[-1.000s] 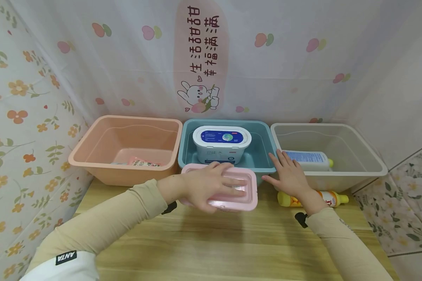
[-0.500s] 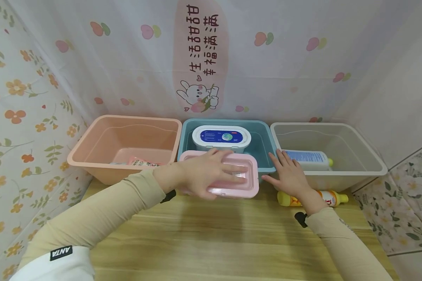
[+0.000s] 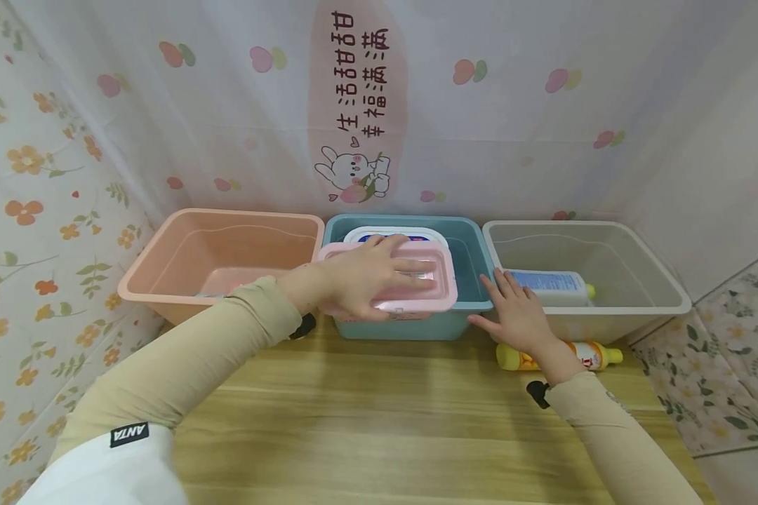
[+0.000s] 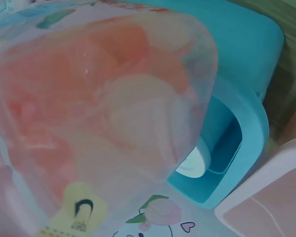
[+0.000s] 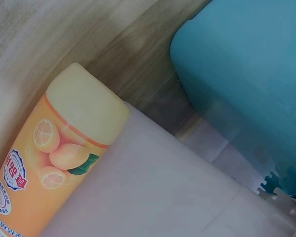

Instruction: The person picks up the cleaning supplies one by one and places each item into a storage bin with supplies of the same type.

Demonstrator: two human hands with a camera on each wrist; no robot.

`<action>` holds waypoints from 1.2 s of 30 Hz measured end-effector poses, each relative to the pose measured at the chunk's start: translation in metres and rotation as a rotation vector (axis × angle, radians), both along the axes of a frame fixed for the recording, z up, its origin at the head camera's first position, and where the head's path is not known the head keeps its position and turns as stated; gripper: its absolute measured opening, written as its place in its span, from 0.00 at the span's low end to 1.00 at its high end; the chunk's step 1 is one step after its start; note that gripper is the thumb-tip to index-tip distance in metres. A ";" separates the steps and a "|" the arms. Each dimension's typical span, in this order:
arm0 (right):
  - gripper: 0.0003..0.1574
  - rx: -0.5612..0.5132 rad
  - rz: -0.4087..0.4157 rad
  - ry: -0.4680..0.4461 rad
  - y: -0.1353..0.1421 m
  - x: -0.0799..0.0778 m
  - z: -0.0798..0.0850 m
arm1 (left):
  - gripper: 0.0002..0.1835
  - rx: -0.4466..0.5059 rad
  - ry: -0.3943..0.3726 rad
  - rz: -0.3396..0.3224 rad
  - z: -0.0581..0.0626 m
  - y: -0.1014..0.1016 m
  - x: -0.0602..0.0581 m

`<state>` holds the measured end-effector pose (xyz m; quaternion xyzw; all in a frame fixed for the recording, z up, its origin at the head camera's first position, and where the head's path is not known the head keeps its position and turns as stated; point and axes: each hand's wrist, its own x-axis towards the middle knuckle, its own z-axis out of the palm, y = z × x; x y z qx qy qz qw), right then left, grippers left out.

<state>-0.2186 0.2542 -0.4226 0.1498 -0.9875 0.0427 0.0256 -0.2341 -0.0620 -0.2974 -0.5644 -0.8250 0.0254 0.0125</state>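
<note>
My left hand [image 3: 363,277] holds a plastic tub with a pink lid [image 3: 443,280] from above, its fingers spread across the lid. The tub overlaps the front rim of the blue bin [image 3: 404,330] in the head view. In the left wrist view its see-through side [image 4: 113,98] shows orange and pink colours. Behind it, a white-lidded tub [image 3: 439,237] sits inside the blue bin, now partly hidden. My right hand [image 3: 514,308] rests with extended fingers where the blue and grey bin [image 3: 613,313] rims meet.
A peach bin [image 3: 164,307] stands at left with small packets inside, mostly hidden. In the grey bin lies a white bottle [image 3: 549,282] with a blue label. An orange-yellow bottle [image 3: 594,356] lies on the wooden table [image 3: 354,421] before that bin. A printed curtain hangs behind.
My left hand has carried the pink-lidded tub forward from in front of the blue bin to over its front rim, covering more of the white-lidded tub. The right hand has stayed put.
</note>
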 end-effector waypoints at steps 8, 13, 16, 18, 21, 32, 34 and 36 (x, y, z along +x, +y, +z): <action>0.55 0.002 0.009 0.021 0.002 -0.001 -0.001 | 0.37 -0.023 0.012 0.042 0.004 0.006 -0.016; 0.55 0.006 0.007 0.034 0.004 -0.002 -0.001 | 0.37 -0.033 0.012 0.044 0.005 0.010 -0.025; 0.55 0.002 0.004 0.032 0.005 -0.003 -0.001 | 0.37 -0.034 0.014 0.041 0.005 0.013 -0.030; 0.55 -0.004 0.004 0.027 0.004 -0.003 -0.001 | 0.37 -0.031 0.018 0.040 0.004 0.015 -0.033; 0.55 -0.008 0.006 0.023 0.003 -0.002 0.000 | 0.37 -0.023 0.013 0.045 0.002 0.017 -0.037; 0.55 -0.007 0.004 0.029 0.004 -0.003 -0.002 | 0.36 -0.033 -0.043 0.100 -0.017 0.021 -0.046; 0.55 -0.006 0.008 0.034 0.004 -0.003 -0.003 | 0.36 -0.032 -0.068 0.116 -0.021 0.021 -0.048; 0.55 -0.005 0.011 0.037 0.004 -0.003 -0.003 | 0.37 -0.032 -0.094 0.130 -0.025 0.021 -0.050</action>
